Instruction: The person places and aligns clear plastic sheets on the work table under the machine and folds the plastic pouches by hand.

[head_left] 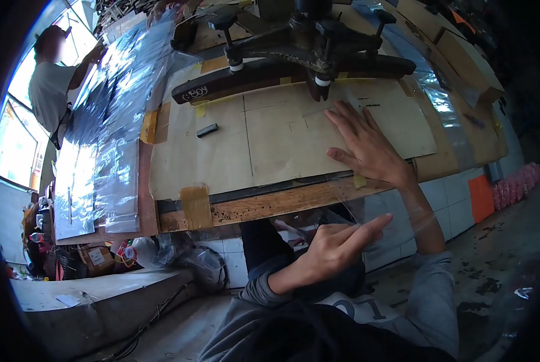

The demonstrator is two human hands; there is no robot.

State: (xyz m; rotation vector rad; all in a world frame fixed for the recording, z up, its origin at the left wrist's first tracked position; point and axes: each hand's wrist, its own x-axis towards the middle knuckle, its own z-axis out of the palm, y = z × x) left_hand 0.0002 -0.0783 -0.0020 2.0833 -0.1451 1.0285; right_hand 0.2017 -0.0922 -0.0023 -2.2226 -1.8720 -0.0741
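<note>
My right hand (366,145) lies with its fingers spread on a cream paper sheet (209,154), near the sheet's right part, and looks open. A thin clear plastic film (406,232) shows faintly between the table's front edge and my right forearm. My left hand (345,247) is below that edge, its fingers pressed together at the film. Drawn lines mark the paper, and a small dark block (208,130) rests on its left part. Above the paper's far side stands a dark metal press frame (300,45) with a long dark bar (246,81).
A person (51,84) stands at the far left beside shiny plastic sheets (107,133). Brown tape (196,207) crosses the wooden front edge (270,202). Cardboard (469,63) lies at the back right. Bags and a small box (97,259) sit at the lower left.
</note>
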